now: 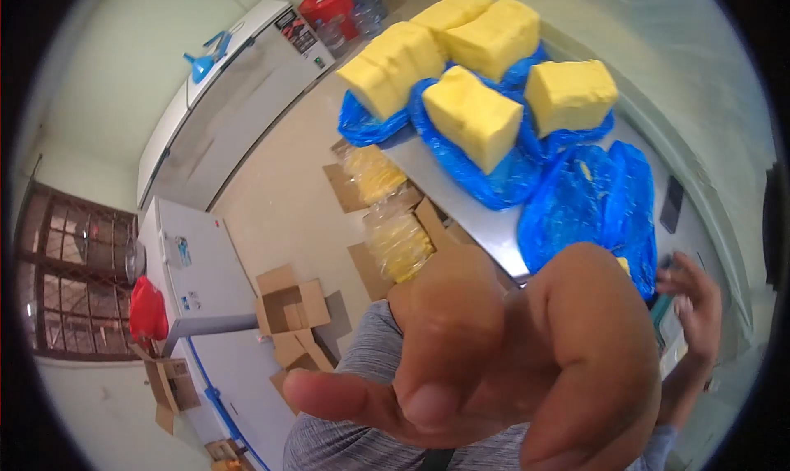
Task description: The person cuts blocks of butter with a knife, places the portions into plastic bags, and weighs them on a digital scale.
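My left hand (510,348) looms close to the camera, palm facing me. Its fingers are apart and curled toward the lens, with nothing visible in them. Farther right, my right hand (695,302) is at the table's edge with fingers spread, beside a crumpled blue plastic bag (576,204); whether they touch is unclear. Small yellow bits cling to that bag. Large yellow butter-like blocks, such as the nearer one (473,113) and the right one (572,92), rest on opened blue bags (485,187) on the metal table (494,232).
A dark phone (672,204) lies on the table near the wall. On the floor are open cardboard boxes (292,306) and boxes with clear plastic around yellow contents (399,241). White chest freezers (206,261) line the left wall. A red tub (329,6) stands at the back.
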`<state>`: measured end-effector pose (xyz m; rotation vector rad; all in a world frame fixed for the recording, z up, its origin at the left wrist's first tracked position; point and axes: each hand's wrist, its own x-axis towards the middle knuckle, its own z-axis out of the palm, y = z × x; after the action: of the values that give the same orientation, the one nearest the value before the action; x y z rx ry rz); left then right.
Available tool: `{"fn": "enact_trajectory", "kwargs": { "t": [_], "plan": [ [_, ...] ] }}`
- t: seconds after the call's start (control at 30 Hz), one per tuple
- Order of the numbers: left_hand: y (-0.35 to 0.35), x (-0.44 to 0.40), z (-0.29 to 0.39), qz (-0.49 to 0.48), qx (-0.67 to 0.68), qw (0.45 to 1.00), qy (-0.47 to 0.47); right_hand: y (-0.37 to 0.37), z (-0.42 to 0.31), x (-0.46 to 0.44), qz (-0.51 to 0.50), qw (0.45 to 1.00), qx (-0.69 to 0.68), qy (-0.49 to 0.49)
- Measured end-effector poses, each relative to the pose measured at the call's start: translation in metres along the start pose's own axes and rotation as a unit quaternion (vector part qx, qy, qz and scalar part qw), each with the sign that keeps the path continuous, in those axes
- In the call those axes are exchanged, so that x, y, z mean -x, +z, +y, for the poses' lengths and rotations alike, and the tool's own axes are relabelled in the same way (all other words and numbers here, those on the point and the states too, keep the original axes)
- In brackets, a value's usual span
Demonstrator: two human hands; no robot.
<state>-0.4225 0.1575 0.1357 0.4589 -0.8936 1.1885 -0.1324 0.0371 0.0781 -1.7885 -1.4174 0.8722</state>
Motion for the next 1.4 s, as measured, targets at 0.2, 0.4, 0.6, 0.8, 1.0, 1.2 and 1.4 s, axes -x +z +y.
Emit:
{"fn": "enact_trajectory", "kwargs": {
  "t": [0.2, 0.4, 0.6, 0.8, 1.0, 1.2, 1.4],
  "plan": [
    [-0.007, -0.017, 0.074, 0.002, -0.052, 0.997, 0.063, 0.084, -0.006, -0.256, 0.019, 0.971, 0.187, -0.147],
    [-0.010, -0.027, 0.118, 0.004, -0.092, 0.989, 0.114, 0.125, -0.021, -0.383, -0.068, 0.828, 0.535, -0.156],
    [-0.014, -0.038, 0.149, 0.014, -0.134, 0.978, 0.162, 0.124, -0.016, -0.423, -0.160, 0.809, 0.547, -0.144],
    [-0.038, -0.029, 0.163, 0.110, -0.239, 0.933, 0.245, 0.116, 0.002, -0.423, -0.161, 0.811, 0.502, -0.256],
    [-0.100, 0.029, 0.193, 0.214, -0.427, 0.859, 0.184, 0.115, -0.008, -0.423, -0.177, 0.785, 0.534, -0.260],
    [-0.129, 0.096, 0.238, 0.322, -0.502, 0.785, 0.167, 0.108, 0.002, -0.421, -0.169, 0.775, 0.546, -0.270],
    [-0.128, 0.148, 0.272, 0.415, -0.557, 0.691, 0.200, 0.109, 0.021, -0.367, -0.085, 0.714, 0.614, -0.326]
  ]
}}
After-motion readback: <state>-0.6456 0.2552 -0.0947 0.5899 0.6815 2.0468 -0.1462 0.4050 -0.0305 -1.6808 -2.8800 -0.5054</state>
